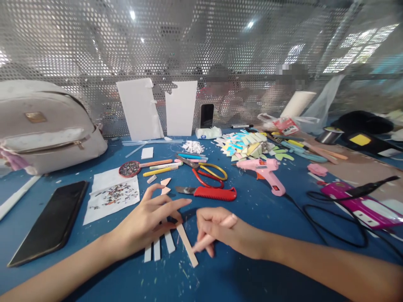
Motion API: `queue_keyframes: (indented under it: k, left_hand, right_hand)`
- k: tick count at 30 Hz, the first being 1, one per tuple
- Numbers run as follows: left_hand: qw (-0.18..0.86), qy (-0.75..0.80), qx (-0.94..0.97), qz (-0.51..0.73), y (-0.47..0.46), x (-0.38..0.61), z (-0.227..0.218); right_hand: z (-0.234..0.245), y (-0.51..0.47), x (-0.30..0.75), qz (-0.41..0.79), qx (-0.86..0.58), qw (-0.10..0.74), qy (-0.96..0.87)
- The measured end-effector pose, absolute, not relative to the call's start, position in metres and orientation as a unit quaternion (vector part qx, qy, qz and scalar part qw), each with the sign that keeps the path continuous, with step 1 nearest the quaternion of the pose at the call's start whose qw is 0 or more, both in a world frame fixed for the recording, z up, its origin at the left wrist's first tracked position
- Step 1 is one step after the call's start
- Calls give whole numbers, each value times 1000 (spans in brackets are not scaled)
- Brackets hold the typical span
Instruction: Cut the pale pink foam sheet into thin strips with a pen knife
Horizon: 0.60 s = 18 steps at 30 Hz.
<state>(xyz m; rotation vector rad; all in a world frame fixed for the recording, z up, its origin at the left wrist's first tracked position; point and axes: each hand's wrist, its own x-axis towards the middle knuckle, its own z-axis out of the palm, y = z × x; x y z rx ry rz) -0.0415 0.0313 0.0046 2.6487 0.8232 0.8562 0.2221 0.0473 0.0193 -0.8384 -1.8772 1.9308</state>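
My right hand (223,230) is closed around a peach-coloured marker (206,242), its lower end at the edge of a peach strip (188,245). That strip lies slanted on the blue table. Fingers spread, my left hand (154,214) rests on the table with its fingertips at the strip's upper end. Several white strips (169,242) stick out from under this hand, their upper parts hidden. Just beyond its fingers lie small peach pieces (165,184). A red-handled utility knife (214,193) and red-and-yellow-handled scissors (209,174) lie in front of both hands.
To the right are a pink glue gun (262,170) with a black cord and a magenta power strip (362,203). A phone (50,222), a sheet with dark bits (116,195) and a backpack (47,126) occupy the left. Paper scraps (245,144) are piled behind.
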Motion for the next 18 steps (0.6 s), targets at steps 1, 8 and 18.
queue_keyframes:
  k: [1,8,18]
  left_hand:
    - [119,282,906,293,31,-42,5]
    - [119,277,907,295,33,-41,4]
    - [123,280,906,292,32,-41,4]
  right_hand:
    - [19,47,222,670,-299,173,-657]
    - [21,48,221,670,-292,169,-661]
    - [21,48,220,659,-306,196,-658]
